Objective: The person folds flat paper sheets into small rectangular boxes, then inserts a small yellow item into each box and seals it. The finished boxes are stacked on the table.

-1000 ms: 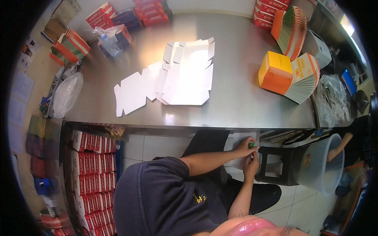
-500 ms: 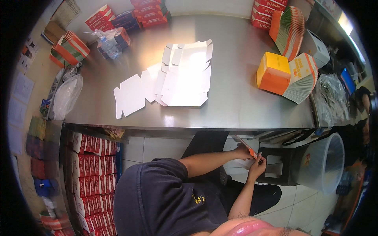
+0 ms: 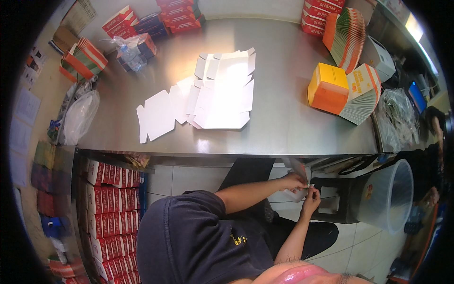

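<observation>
Left hand (image 3: 292, 181) is held below the front edge of the steel table (image 3: 293, 123), fingers closed on the upper side of a small pale carton piece (image 3: 294, 193) that sits between both hands. Right hand (image 3: 311, 195) is raised just beside it, fingertips pinched on the same piece at its right end; what exactly lies between those fingertips is too small to tell. Both forearms come up from the lower part of the view, over a dark shirt (image 3: 198, 241). The carton piece is off the table, in the air above a dark plastic stool (image 3: 338, 204) on the tiled floor. To the right of the stool stands a translucent bucket (image 3: 390, 199). On the table top, near its middle, lies a loose spread of flat white carton blanks (image 3: 208, 97), overlapping one another. At the right end of the table sits an orange and yellow box (image 3: 326, 87), touching a fanned stack of printed blanks (image 3: 362, 97). Red cartons (image 3: 177, 12) are stacked along the far edge. Under the table's left end, shelves hold rows of red and white boxes (image 3: 111, 208).
</observation>
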